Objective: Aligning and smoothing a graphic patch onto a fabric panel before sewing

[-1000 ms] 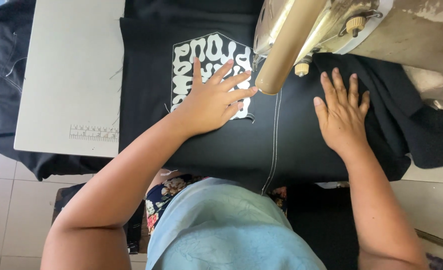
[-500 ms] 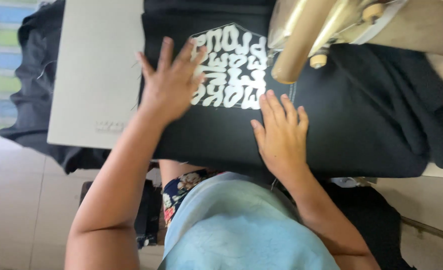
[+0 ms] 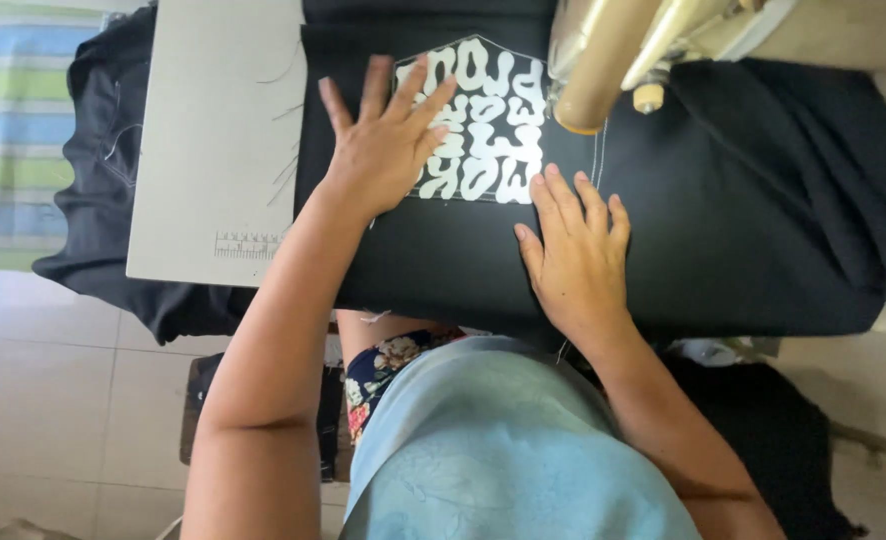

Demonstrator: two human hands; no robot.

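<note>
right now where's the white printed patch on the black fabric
In the head view, the white printed patch lies top centre on the black fabric, under the left hand's fingertips, left of the sewing machine.

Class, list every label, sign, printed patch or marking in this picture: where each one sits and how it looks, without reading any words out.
Printed patch: on the black fabric, under the left hand; house-shaped outline, chunky white lettering.
Ruler marking: near edge of the grey table plate; short strip of fine dark ticks.
No packages, signs or screens.

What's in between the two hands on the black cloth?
In the head view, between the left hand and the right hand lies the white printed patch, sitting on the black cloth. Both hands press flat, fingers spread.
</note>
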